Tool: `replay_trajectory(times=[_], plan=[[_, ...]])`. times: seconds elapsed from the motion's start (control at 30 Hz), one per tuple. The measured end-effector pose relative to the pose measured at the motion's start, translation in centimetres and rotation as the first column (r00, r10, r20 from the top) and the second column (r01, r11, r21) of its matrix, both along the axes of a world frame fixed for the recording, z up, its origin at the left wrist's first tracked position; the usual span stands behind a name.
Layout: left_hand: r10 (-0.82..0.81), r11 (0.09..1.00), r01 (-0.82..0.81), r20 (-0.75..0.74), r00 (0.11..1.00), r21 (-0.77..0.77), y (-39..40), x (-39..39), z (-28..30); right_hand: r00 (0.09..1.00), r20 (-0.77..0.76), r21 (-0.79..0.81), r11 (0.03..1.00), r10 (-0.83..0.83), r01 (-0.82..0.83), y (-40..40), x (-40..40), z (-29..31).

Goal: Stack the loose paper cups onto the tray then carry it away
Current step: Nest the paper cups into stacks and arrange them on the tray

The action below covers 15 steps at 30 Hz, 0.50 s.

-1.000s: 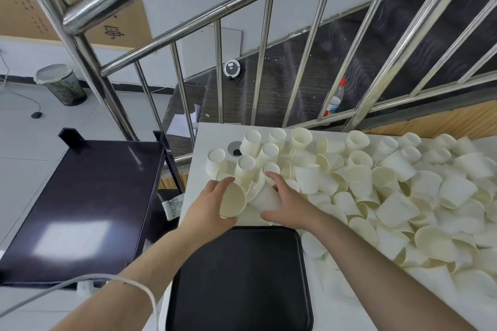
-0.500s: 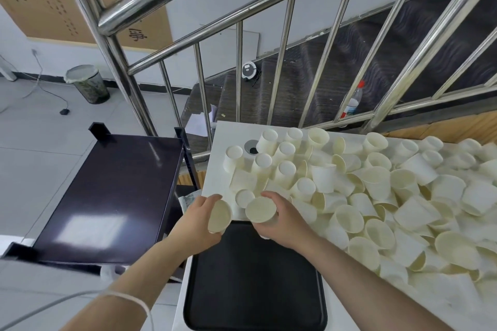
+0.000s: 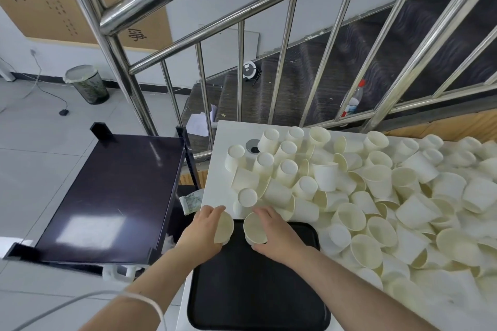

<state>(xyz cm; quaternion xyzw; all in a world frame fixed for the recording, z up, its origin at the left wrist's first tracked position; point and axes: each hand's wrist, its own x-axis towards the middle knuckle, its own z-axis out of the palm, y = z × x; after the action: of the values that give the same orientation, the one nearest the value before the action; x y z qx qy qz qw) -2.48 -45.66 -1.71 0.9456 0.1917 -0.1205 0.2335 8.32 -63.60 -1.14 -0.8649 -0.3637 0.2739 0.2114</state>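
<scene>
Since 1 s ago both hands are pulling back from the cup pile toward the near side, and each is now bringing one paper cup over the far edge of the black tray (image 3: 258, 285). Left hand (image 3: 200, 234) is curling round a cup (image 3: 224, 226), mouth facing right; right hand (image 3: 277, 234) is gripping another cup (image 3: 254, 227), mouth facing up/left. The 2 cups are sitting just beside each other, nearly touching. Tray surface is lying bare, near-centre on the white table (image 3: 219, 169).

Loose cups (image 3: 376, 191) are spreading over the table from far-centre to the right, some upright, many tipped. A dark cart (image 3: 113, 196) is standing to the left w/ a steel railing (image 3: 242, 35) running behind table & cart. Bin (image 3: 87, 83) is sitting far left on the floor, a bottle (image 3: 353, 99) behind the rails.
</scene>
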Motion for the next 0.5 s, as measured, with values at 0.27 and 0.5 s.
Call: replay_trajectory(times=[0.27,0.5], plan=[[-0.035,0.999,0.036,0.068,0.997,-0.001,0.19,0.05,-0.03,1.0,-0.019,-0.006,1.0,0.023,-0.024,0.0,-0.1,-0.43],[-0.033,0.999,0.034,0.086,0.996,-0.007,0.26,0.29,0.17,0.999,-0.043,0.008,1.0,-0.006,0.006,0.69,-0.33,-0.27]])
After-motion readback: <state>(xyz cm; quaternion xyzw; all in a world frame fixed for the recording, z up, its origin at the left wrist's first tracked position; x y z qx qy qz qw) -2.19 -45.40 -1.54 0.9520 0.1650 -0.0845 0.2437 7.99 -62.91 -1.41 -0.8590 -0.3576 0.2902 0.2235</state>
